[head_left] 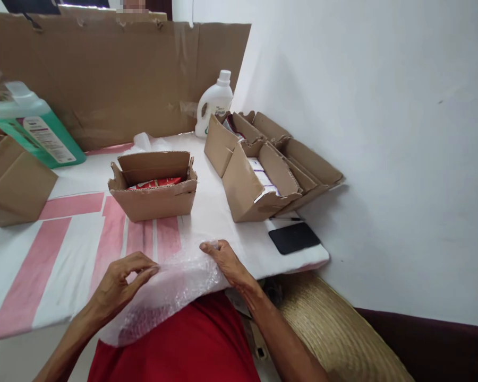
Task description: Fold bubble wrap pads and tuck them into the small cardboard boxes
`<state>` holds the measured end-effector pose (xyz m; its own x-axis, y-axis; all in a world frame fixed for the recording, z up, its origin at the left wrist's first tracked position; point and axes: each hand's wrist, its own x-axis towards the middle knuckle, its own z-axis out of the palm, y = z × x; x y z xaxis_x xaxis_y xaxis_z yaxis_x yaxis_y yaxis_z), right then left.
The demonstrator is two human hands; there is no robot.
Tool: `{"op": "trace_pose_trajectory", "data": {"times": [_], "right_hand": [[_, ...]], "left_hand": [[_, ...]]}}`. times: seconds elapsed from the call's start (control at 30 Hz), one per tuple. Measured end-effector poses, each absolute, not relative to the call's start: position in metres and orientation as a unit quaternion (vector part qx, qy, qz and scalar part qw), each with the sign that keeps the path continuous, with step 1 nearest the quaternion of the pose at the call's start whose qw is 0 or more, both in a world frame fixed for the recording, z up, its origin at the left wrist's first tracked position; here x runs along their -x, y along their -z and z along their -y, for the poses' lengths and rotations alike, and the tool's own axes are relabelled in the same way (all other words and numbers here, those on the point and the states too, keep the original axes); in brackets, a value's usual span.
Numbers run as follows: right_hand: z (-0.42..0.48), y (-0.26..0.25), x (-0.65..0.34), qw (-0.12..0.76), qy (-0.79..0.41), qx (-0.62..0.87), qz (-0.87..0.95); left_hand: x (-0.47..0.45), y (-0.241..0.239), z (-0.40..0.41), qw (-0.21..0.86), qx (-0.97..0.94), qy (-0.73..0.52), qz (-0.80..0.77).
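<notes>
From where I watch, the left hand (121, 278) comes up from the lower left with its wrist bent, fingers curled and pinching the left edge of the bubble wrap (171, 289). That sheet lies over the near edge of the table (43, 265), draping onto the red lap. The right hand (225, 262) reaches in from the lower right, fingers closed on the sheet's upper right corner, just before the open cardboard box (153, 185).

We see soft, even daylight; the white wall (382, 132) at three o'clock glows, edges bow, faint shadows fall under the boxes (263, 175).
</notes>
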<state>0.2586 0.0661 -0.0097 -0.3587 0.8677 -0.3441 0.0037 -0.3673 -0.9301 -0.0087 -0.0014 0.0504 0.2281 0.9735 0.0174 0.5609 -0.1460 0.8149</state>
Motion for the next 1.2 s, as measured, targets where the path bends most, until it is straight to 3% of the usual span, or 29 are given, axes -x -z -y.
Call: {"op": "trace_pose_trajectory", "data": {"times": [0.3,0.43,0.6,0.77,0.9,0.97,1.03,1.1,1.2], "right_hand": [[-0.061,0.021,-0.262,0.300,-0.719,0.440,0.446],[-0.056,0.026,-0.270,0.302,-0.683,0.480,0.461],[-0.051,0.038,-0.274,0.315,-0.570,0.600,0.464],[-0.047,0.025,-0.287,0.316,-0.478,0.643,0.508],[-0.038,-0.011,-0.284,0.320,-0.192,0.686,0.625],[-0.030,-0.020,-0.260,0.344,-0.128,0.631,0.684],[-0.023,-0.017,-0.222,0.335,-0.178,0.490,0.785],[-0.021,-0.002,-0.181,0.289,-0.196,0.340,0.873],[-0.031,0.027,-0.144,0.217,-0.174,0.296,0.914]], "left_hand": [[0.036,-0.068,-0.047,0.424,-0.656,-0.220,-0.585],[0.042,-0.051,-0.086,0.375,-0.742,-0.127,-0.541],[0.018,-0.036,-0.098,0.237,-0.757,-0.143,-0.592],[-0.011,-0.032,-0.039,0.088,-0.816,-0.166,-0.547],[-0.021,0.004,0.014,0.014,-0.839,-0.179,-0.514],[-0.021,0.030,0.028,-0.007,-0.822,-0.180,-0.540],[-0.018,0.055,0.032,-0.018,-0.808,-0.182,-0.560],[-0.012,0.076,0.030,-0.036,-0.800,-0.192,-0.567],[-0.001,0.094,0.021,-0.069,-0.800,-0.191,-0.564]]}}
